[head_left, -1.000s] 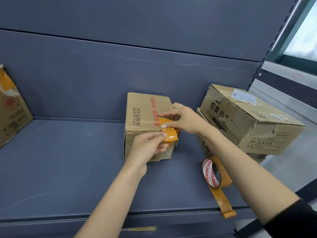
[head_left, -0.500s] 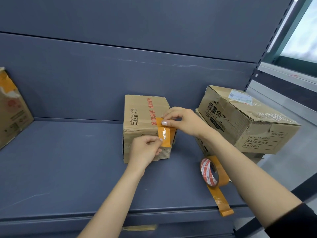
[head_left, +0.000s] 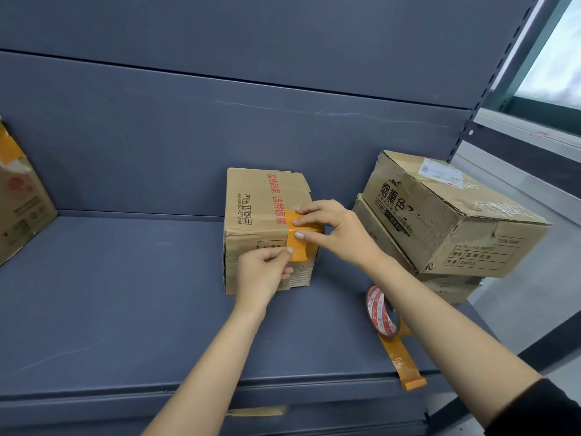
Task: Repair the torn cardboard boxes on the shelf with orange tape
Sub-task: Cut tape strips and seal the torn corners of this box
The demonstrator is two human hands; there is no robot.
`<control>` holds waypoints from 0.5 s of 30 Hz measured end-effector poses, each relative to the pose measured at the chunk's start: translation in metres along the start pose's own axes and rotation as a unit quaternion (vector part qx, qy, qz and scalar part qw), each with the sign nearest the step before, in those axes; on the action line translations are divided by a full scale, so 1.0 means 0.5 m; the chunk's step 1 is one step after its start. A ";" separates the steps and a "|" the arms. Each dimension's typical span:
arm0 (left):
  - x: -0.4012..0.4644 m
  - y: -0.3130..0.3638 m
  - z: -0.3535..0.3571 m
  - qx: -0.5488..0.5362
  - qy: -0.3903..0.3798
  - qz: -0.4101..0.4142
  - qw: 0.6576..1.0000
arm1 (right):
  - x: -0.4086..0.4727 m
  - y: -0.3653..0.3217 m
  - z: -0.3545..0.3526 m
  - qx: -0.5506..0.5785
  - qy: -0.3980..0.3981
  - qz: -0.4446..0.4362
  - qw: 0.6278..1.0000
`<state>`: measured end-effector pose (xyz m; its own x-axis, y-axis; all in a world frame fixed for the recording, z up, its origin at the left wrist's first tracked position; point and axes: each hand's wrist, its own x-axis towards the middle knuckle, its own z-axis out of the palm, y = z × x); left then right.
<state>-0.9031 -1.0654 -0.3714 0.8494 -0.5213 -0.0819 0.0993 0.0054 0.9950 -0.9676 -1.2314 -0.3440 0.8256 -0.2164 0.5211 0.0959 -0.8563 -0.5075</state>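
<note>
Box [head_left: 261, 199]: "200×150×150(mm)", perhaps

We list: shelf [head_left: 110, 294], dark slate blue; middle box [head_left: 257, 199], tan cardboard with red and black print; tape strip [head_left: 300, 243], orange; tape roll [head_left: 382, 313], orange with red-and-white core; right box [head_left: 440, 221], brown with black lettering and a white label.
</note>
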 end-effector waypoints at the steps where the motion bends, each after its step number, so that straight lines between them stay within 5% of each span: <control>1: 0.000 -0.001 0.001 -0.010 -0.003 -0.007 1.000 | -0.002 0.003 0.003 -0.008 0.006 -0.012 1.000; 8: -0.011 -0.046 -0.030 0.002 -0.023 -0.076 0.997 | -0.010 0.016 0.014 -0.042 0.012 -0.044 0.998; 12: -0.028 -0.009 -0.048 0.050 -0.013 0.070 0.996 | -0.004 0.008 0.011 0.010 0.023 -0.004 1.000; 15: -0.022 0.048 -0.047 0.107 0.005 0.255 0.961 | -0.004 0.004 0.011 0.021 0.034 0.011 0.999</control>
<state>-0.8978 -1.0397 -0.3478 0.7636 -0.4901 0.4204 -0.4400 0.0816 0.8943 -0.9658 -1.2300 -0.3497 0.7876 -0.2672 0.5552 0.1038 -0.8306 -0.5471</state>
